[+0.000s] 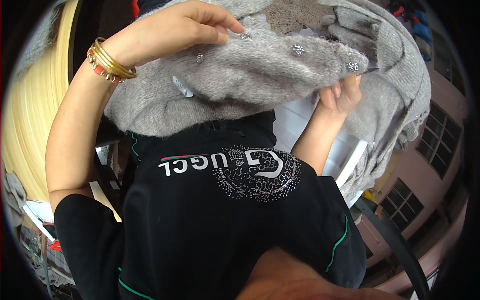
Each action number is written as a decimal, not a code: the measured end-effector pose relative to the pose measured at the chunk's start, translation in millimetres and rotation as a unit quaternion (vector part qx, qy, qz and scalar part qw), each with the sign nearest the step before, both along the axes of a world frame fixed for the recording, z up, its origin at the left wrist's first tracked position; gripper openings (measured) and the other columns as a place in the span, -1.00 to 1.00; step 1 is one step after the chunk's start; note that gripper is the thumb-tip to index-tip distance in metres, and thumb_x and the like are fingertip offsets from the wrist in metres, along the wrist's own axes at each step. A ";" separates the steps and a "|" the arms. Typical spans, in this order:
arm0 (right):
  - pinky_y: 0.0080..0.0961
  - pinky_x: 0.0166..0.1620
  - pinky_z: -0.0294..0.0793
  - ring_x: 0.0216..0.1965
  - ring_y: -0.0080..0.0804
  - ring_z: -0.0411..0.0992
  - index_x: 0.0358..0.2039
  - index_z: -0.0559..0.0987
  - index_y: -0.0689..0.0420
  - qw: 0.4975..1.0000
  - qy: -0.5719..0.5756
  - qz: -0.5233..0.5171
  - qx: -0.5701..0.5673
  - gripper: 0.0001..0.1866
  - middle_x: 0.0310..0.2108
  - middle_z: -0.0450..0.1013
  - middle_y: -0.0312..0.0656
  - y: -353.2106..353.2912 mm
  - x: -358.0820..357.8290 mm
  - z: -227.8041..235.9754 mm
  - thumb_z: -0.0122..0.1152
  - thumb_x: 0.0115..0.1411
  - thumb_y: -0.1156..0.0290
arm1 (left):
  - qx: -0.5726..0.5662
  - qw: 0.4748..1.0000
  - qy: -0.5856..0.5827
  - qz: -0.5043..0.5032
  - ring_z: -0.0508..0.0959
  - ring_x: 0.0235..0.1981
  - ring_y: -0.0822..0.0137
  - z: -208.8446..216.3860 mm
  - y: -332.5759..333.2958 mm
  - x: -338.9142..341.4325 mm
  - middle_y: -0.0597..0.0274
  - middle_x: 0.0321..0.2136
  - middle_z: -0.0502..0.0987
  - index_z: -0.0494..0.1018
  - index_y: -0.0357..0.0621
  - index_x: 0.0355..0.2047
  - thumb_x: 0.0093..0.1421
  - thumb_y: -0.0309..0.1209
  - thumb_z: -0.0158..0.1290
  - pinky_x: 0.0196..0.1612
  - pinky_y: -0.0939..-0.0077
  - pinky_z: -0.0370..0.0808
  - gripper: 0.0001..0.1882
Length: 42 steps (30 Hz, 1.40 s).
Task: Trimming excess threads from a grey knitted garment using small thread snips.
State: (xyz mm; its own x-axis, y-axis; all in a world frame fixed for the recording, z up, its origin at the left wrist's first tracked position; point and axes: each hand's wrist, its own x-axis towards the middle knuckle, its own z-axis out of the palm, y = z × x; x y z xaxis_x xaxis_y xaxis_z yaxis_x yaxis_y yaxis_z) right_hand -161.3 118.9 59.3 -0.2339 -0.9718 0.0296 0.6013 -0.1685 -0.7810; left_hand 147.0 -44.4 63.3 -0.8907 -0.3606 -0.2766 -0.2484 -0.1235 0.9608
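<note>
Here, the grey knit garment [240, 70] spans between both hands [167, 30] [340, 97].

The person wears a black short-sleeved shirt [200, 225], its sleeves [85, 235] ending near the elbows. Narrow bright green piping [338, 245] curves along its seams. Bold white lettering [200, 162], topped by a thin reddish line [185, 157], runs into a round motif of glittering studs [235, 190]. Gold bangles [102, 55] and an orange-and-gold beaded bracelet [103, 72] circle the left wrist.
</note>
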 end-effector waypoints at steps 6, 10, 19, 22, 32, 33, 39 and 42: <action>-0.81 -0.60 0.31 -0.65 -0.63 0.29 0.02 0.40 0.36 1.000 -0.004 0.006 0.001 -0.56 -0.05 0.45 0.04 3.5 -7.2 -6.0 0.27 0.14 0.54 | -0.005 1.000 0.027 0.014 0.41 -0.23 0.70 -11.7 3.0 -5.3 0.49 -0.25 0.50 0.51 -0.20 -0.04 0.34 -0.32 0.04 -0.11 0.80 0.35 -0.73; -0.80 -0.60 0.30 -0.64 -0.61 0.30 0.03 0.39 0.37 1.000 -0.006 -0.010 0.013 -0.58 -0.05 0.45 0.05 8.6 -11.3 -6.8 0.21 0.15 0.59 | 0.028 0.994 -0.088 0.057 0.38 -0.54 0.59 6.2 4.6 -15.8 0.42 -0.53 0.50 0.57 -0.26 -0.24 0.28 -0.36 0.10 -0.47 0.65 0.34 -0.80; -0.77 -0.47 0.27 -0.54 -0.73 0.32 0.00 0.53 0.21 0.817 0.525 -0.070 0.226 -0.62 -0.20 0.48 -0.25 -10.1 24.2 4.4 0.28 0.14 0.53 | 0.034 0.988 -0.055 0.140 0.20 -0.67 0.67 6.0 20.4 -22.7 0.55 -0.65 0.31 0.47 -0.20 -0.32 0.34 -0.36 0.02 -0.63 0.68 0.16 -0.83; -0.73 -0.34 0.35 -0.39 -0.69 0.37 0.08 0.48 0.11 0.783 0.586 -0.068 0.199 -0.59 -0.08 0.43 -0.24 -10.8 25.3 -2.1 0.25 0.21 0.45 | 0.016 0.985 -0.041 0.164 0.18 -0.67 0.68 7.3 22.6 -24.8 0.55 -0.66 0.28 0.44 -0.18 -0.33 0.36 -0.35 -0.01 -0.64 0.68 0.13 -0.82; -0.64 -0.22 0.38 -0.29 -0.57 0.40 -0.05 0.60 0.16 0.749 0.661 -0.002 0.051 -0.70 -0.30 0.47 -0.32 -36.2 82.8 19.5 0.28 0.21 0.42 | -0.093 0.982 0.056 0.157 0.28 -0.38 0.74 -19.0 19.1 -15.6 0.57 -0.41 0.37 0.45 -0.22 -0.18 0.37 -0.33 0.00 -0.32 0.82 0.25 -0.80; -0.64 -0.24 0.38 -0.31 -0.56 0.41 -0.07 0.62 0.16 0.745 0.666 -0.006 0.037 -0.70 -0.31 0.48 -0.29 -38.7 83.7 19.2 0.31 0.16 0.43 | -0.096 0.982 0.058 0.152 0.28 -0.38 0.74 -19.5 18.9 -17.2 0.57 -0.41 0.37 0.45 -0.22 -0.18 0.37 -0.33 0.00 -0.32 0.82 0.25 -0.80; -0.61 -0.31 0.40 -0.37 -0.50 0.46 -0.13 0.66 0.14 0.723 0.690 0.003 0.016 -0.72 -0.37 0.52 -0.22 -48.2 89.0 21.3 0.34 0.10 0.45 | -0.109 0.977 0.070 0.169 0.24 -0.41 0.74 -20.6 19.9 -15.8 0.58 -0.42 0.35 0.46 -0.23 -0.17 0.38 -0.34 -0.01 -0.37 0.82 0.20 -0.81; -0.61 -0.34 0.41 -0.42 -0.52 0.45 -0.14 0.67 0.11 0.701 0.713 -0.011 0.007 -0.73 -0.41 0.52 -0.24 -50.2 89.6 23.2 0.34 0.09 0.45 | -0.137 0.974 0.066 0.167 0.25 -0.41 0.74 -19.3 20.7 -18.5 0.57 -0.43 0.34 0.46 -0.22 -0.17 0.38 -0.35 -0.01 -0.38 0.82 0.20 -0.81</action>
State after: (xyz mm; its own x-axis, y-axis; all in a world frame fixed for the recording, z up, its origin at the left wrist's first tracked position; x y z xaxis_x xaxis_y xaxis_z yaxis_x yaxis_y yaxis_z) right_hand -71.7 68.8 82.5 0.0079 -0.9711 0.2386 -0.7946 -0.1509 -0.5880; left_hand 128.6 -23.7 44.0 -0.7320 -0.6810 -0.0199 -0.1108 0.0902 0.9897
